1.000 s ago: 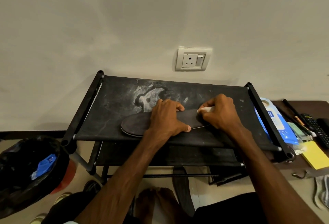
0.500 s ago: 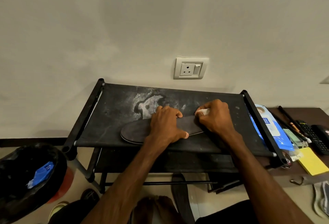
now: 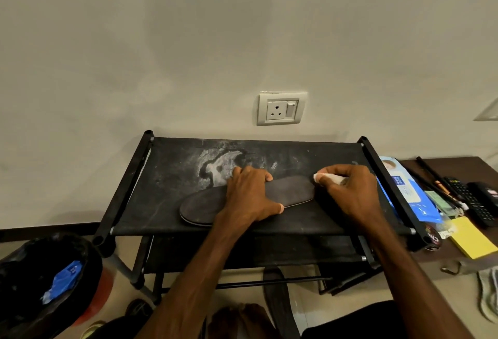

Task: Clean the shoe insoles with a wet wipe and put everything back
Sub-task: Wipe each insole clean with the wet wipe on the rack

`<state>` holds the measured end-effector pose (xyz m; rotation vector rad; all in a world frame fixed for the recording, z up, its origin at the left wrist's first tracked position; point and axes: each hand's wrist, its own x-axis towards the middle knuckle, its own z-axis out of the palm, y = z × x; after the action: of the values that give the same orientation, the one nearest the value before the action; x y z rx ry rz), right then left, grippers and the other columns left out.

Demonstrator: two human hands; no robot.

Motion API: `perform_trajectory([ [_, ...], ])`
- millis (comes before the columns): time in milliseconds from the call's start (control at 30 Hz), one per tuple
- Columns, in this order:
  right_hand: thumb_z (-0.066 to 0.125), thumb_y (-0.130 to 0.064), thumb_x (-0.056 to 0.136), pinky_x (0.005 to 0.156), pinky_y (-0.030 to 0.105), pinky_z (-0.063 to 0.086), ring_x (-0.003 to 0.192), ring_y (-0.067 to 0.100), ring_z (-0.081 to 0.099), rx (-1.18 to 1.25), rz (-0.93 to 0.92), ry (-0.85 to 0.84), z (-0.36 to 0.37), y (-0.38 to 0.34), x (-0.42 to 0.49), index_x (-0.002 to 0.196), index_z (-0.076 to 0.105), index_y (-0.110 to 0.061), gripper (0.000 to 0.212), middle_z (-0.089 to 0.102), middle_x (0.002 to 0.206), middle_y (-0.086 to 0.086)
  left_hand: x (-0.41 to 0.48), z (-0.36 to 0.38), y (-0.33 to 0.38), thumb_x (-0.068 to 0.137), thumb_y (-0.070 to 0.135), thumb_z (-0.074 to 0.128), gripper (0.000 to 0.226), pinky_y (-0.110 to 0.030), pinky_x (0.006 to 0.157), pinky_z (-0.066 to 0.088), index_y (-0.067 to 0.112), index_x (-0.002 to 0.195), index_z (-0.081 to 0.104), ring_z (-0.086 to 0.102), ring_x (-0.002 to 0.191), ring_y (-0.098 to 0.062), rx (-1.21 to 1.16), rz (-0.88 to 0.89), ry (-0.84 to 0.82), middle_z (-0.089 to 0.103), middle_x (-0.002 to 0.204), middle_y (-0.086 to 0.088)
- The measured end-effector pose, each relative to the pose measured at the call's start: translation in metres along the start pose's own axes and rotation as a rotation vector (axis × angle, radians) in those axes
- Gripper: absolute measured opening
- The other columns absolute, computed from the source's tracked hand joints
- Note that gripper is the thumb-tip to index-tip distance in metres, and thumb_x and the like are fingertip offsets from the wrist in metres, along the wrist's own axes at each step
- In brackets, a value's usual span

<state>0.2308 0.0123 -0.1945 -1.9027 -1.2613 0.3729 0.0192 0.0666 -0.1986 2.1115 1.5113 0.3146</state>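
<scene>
A dark insole lies flat along the top shelf of a black fabric shoe rack. My left hand presses down on the insole's middle, fingers curved over its far edge. My right hand sits at the insole's right end and pinches a bunched white wet wipe. A second dark insole lies on the floor below the rack. The blue wet wipe pack leans against the rack's right side.
A black-lined bin with a blue wrapper stands at the lower left. On the brown surface to the right lie a yellow notepad, remotes and pens. A wall socket is above the rack. A pale shoe lies at far right.
My right hand with the wipe slid left along the insole, then back out to its right tip. The left hand stayed pressing on the middle. The view tilted up a little.
</scene>
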Motion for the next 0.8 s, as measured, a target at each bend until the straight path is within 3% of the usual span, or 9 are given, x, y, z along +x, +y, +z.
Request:
perform_trajectory([
  [133, 0.081, -0.026, 0.087, 0.067, 0.017, 0.051, 0.067, -0.002, 0.067, -0.001, 0.027, -0.059, 0.000, 0.005, 0.002, 0.085, 0.082, -0.024, 0.003, 0.076, 0.080, -0.012, 0.000, -0.003, 0.008, 0.071, 0.058, 0.081, 0.086, -0.039, 0.112, 0.030, 0.028, 0.143, 0.045, 0.030, 0.136, -0.024, 0.018, 0.049, -0.012, 0.042, 0.144, 0.000],
  [300, 0.081, -0.028, 0.087, 0.074, 0.028, 0.059, 0.071, 0.003, 0.068, 0.003, 0.034, -0.090, -0.014, 0.009, 0.002, 0.087, 0.081, -0.026, 0.002, 0.076, 0.081, -0.012, 0.007, 0.012, 0.028, 0.077, 0.063, 0.073, 0.083, -0.036, 0.112, 0.030, 0.026, 0.146, 0.045, 0.032, 0.135, -0.022, 0.009, 0.169, 0.064, 0.042, 0.146, 0.000],
  [533, 0.082, -0.024, 0.085, 0.064, 0.008, 0.047, 0.079, 0.001, 0.068, -0.146, -0.044, -0.256, -0.006, 0.007, -0.003, 0.083, 0.082, -0.026, 0.003, 0.075, 0.081, -0.011, 0.020, 0.027, 0.029, 0.076, 0.059, 0.077, 0.072, -0.039, 0.109, 0.039, 0.026, 0.137, 0.058, 0.042, 0.127, -0.024, 0.093, 0.190, 0.039, 0.053, 0.135, -0.004],
  [800, 0.079, -0.011, 0.086, 0.074, 0.025, 0.056, 0.079, 0.013, 0.069, -0.240, -0.082, -0.188, 0.018, -0.001, 0.016, 0.090, 0.082, -0.015, 0.007, 0.075, 0.085, 0.003, 0.025, 0.031, 0.024, 0.068, 0.056, 0.086, 0.071, -0.038, 0.106, 0.042, 0.027, 0.129, 0.063, 0.046, 0.123, -0.021, -0.020, 0.158, 0.041, 0.057, 0.127, 0.000],
])
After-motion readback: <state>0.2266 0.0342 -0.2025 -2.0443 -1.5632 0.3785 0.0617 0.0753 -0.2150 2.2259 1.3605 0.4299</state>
